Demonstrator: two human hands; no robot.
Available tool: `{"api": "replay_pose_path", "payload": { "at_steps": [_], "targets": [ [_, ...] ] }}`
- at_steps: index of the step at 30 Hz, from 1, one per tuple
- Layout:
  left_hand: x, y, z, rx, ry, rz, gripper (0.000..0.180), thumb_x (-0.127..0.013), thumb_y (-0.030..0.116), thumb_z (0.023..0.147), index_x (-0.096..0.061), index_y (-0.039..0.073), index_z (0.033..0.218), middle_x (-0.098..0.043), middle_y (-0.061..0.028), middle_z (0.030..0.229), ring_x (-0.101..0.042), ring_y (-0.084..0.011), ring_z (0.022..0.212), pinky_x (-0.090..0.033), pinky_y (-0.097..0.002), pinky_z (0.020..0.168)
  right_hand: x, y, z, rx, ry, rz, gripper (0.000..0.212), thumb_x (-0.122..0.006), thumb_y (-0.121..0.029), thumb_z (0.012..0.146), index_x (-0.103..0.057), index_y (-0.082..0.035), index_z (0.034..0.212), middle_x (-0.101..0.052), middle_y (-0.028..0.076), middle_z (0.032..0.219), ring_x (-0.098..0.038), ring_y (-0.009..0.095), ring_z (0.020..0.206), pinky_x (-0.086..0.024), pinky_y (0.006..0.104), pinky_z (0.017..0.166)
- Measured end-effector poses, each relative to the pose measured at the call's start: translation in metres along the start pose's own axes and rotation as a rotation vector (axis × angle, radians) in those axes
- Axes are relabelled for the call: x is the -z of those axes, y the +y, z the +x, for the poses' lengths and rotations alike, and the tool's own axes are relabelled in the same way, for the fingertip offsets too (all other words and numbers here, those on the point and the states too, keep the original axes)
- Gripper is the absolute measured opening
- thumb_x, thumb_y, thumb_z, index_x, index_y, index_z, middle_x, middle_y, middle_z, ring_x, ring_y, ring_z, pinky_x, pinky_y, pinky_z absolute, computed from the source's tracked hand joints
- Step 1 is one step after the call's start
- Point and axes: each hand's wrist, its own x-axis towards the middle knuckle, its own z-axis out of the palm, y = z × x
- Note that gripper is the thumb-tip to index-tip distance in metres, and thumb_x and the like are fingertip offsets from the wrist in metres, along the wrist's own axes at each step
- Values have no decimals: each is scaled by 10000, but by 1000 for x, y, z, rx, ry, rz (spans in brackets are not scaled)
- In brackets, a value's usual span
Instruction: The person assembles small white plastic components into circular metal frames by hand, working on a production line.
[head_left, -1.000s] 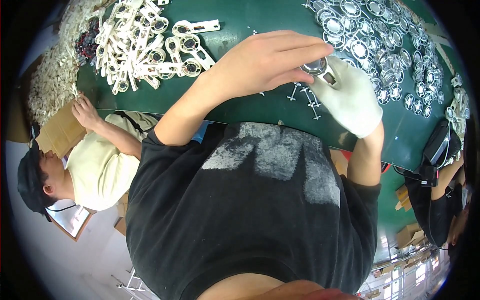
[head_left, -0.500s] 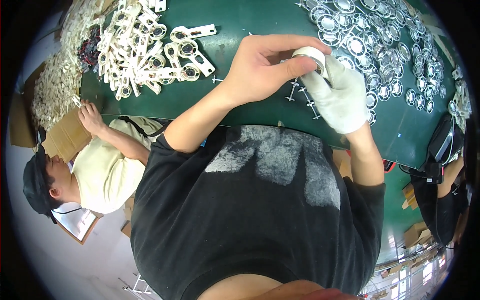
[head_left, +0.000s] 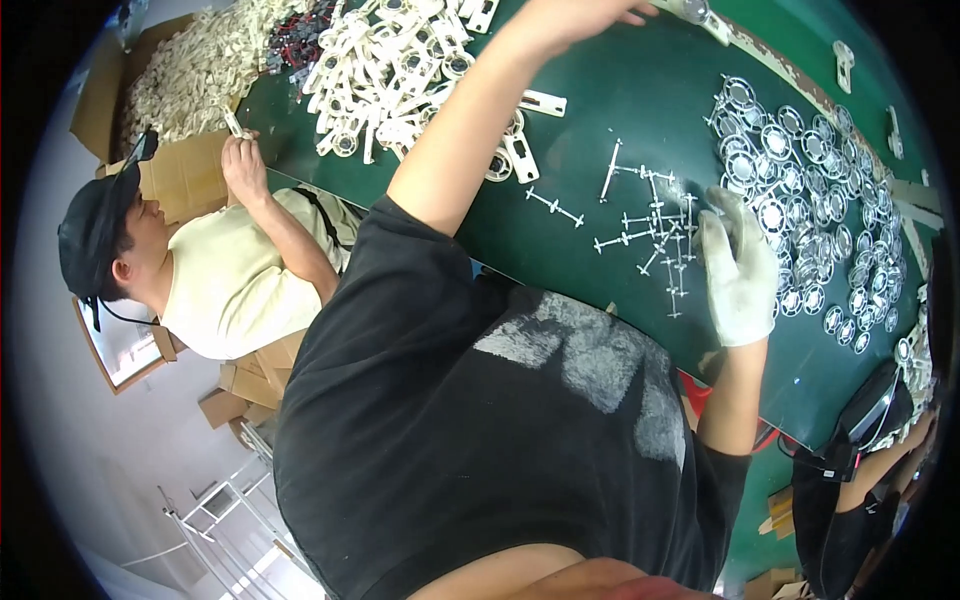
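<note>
My bare left hand [head_left: 585,18] reaches to the far edge of the green table, partly cut off by the top of the picture. Its visible fingers are stretched out, near a white part with a round head [head_left: 690,10]. In a white glove, my right hand [head_left: 742,270] is low over the table with its fingers curved and apart. The fingertips come between silver ring-shaped covers [head_left: 770,215] and a scatter of thin silver sprue pieces with cross bars [head_left: 655,220]. Whether the glove touches any of them I cannot tell.
White fan-like housings [head_left: 400,70] are heaped at the left, beside dark small parts [head_left: 297,42] and a big carton of white pieces [head_left: 190,70]. A co-worker [head_left: 240,240] sits at the left holding a white piece. Another person's arm [head_left: 880,470] shows at right.
My hands have parted from the white round part they held together. The left went up to the far edge; the right moved down and right beside the silver covers. The view has turned.
</note>
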Motion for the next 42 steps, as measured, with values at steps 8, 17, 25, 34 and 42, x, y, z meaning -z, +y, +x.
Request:
{"api": "replay_pose_path", "payload": {
  "at_steps": [8, 17, 25, 34, 42],
  "targets": [
    [113, -37, 11, -94, 268, 1634, 241, -761, 225, 740, -753, 67, 922, -714, -211, 968, -684, -393, 928, -537, -500, 866, 7, -19, 6, 88, -149, -153, 378, -575, -342, 971, -681, -85, 1227, -736, 174, 962, -719, 365, 873, -551, 423, 797],
    [17, 15, -52, -247, 14, 553, 315, -832, 113, 849, -658, 19, 1093, -707, -43, 965, -666, -129, 840, -513, -222, 714, -2, -6, 8, 496, 384, -291, 708, -855, -276, 745, -570, -79, 1362, -681, 128, 1160, -674, 292, 1020, -550, 368, 848],
    [-126, 1, -130, -530, -153, 533, 472, -856, 174, 783, -625, 90, 1185, -643, -68, 1113, -695, -208, 911, -543, -315, 711, 56, 29, 26, 187, 561, 614, 239, -679, -131, 969, -660, 12, 1159, -698, 78, 1026, -660, 139, 936, -525, 270, 855],
    [-144, -33, -147, -523, -285, 771, 464, -844, 252, 769, -669, 104, 1173, -673, -43, 1125, -666, -245, 985, -551, -364, 821, 66, 10, 16, -92, 470, 53, 280, -748, -171, 936, -709, -13, 1163, -672, -43, 915, -558, 18, 780, -445, 191, 708],
    [-82, 15, -115, -779, -399, 364, 423, -865, 87, 717, -738, 44, 1118, -711, -81, 1158, -673, -279, 1069, -532, -382, 915, 56, 5, -4, -77, -54, -70, 318, -669, -217, 892, -718, -82, 1176, -737, 177, 885, -745, 259, 807, -567, 349, 765]
  ]
}}
